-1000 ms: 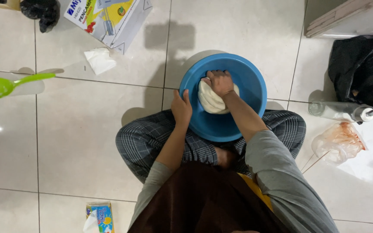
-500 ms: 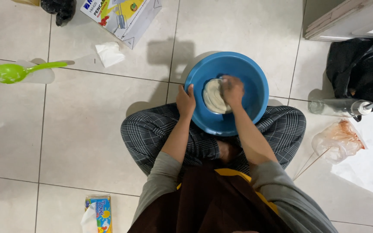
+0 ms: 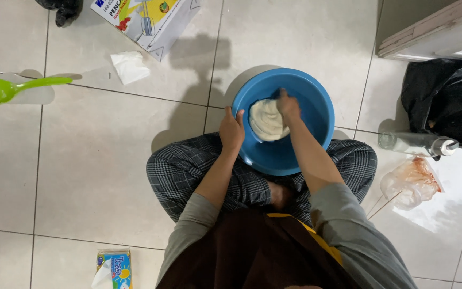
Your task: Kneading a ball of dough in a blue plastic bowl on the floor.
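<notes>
I sit cross-legged on a tiled floor with a blue plastic basin (image 3: 316, 107) in front of my legs. A lump of pale dough (image 3: 266, 120) lies inside it. My right hand (image 3: 288, 106) is closed into a fist and pressed into the right side of the dough. My left hand (image 3: 232, 130) grips the basin's left rim.
A green plastic spoon (image 3: 6, 89) lies far left. A cardboard box (image 3: 145, 21) and a crumpled tissue (image 3: 129, 67) lie at the top. A clear bottle (image 3: 415, 143), a black bag (image 3: 450, 101) and a stained plastic bag (image 3: 413, 182) are on the right. A tissue pack (image 3: 112, 267) sits bottom left.
My right hand has shifted from the top of the dough to its right side and pressed in. The view has moved a little; my left hand stays on the rim.
</notes>
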